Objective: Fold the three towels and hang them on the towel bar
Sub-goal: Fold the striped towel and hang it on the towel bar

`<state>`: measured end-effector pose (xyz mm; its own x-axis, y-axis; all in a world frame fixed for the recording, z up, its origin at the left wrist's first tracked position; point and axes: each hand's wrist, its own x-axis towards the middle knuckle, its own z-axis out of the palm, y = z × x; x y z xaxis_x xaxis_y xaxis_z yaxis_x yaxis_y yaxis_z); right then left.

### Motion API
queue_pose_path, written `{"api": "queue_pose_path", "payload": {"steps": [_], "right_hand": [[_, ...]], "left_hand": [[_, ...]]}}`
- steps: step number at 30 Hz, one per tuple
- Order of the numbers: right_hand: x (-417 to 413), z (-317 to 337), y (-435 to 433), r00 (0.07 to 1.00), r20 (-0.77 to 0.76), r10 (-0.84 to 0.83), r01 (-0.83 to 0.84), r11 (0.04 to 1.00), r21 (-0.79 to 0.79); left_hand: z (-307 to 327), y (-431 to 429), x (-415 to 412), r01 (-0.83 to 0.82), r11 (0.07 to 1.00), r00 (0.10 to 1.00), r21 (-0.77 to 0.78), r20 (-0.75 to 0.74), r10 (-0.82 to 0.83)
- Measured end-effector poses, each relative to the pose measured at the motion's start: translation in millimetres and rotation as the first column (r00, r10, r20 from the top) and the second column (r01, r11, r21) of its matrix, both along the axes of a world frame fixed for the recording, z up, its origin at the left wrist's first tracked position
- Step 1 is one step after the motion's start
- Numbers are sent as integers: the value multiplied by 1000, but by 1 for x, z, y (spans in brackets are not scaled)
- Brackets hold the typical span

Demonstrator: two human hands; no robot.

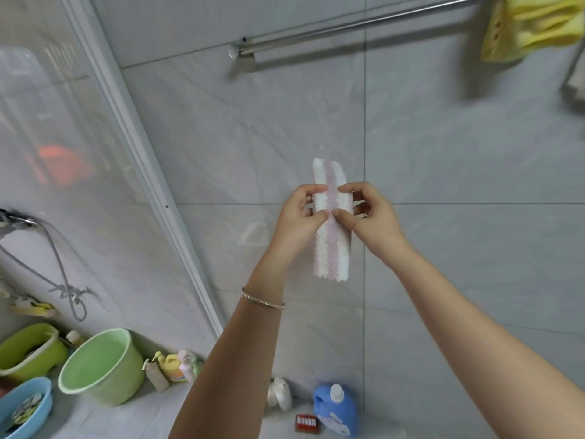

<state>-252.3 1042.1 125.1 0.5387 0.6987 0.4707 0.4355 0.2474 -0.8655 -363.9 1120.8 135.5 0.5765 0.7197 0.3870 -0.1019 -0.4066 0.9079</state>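
Observation:
A small white towel with a pink stripe (332, 248), folded into a narrow upright strip, is held in front of the tiled wall. My left hand (299, 217) pinches its left edge and my right hand (368, 213) pinches its right edge, thumbs meeting at the pink stripe. The metal towel bar (348, 23) runs along the wall above. A yellow towel (531, 23) hangs over the bar at the top right. No third towel is clearly in view.
A glass shower partition (79, 137) stands to the left. On the floor below are a green bucket (101, 365), a blue basin (25, 407), a yellow-green tub (28, 350), several small bottles (172, 369) and a blue detergent jug (335, 410).

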Motion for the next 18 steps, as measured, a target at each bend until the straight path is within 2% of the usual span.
{"api": "queue_pose_path", "payload": {"steps": [18], "right_hand": [[92,90,35,971,218,-99,68,987,143]], "left_hand": [[86,45,95,113,982,978,150,157,-137]]}}
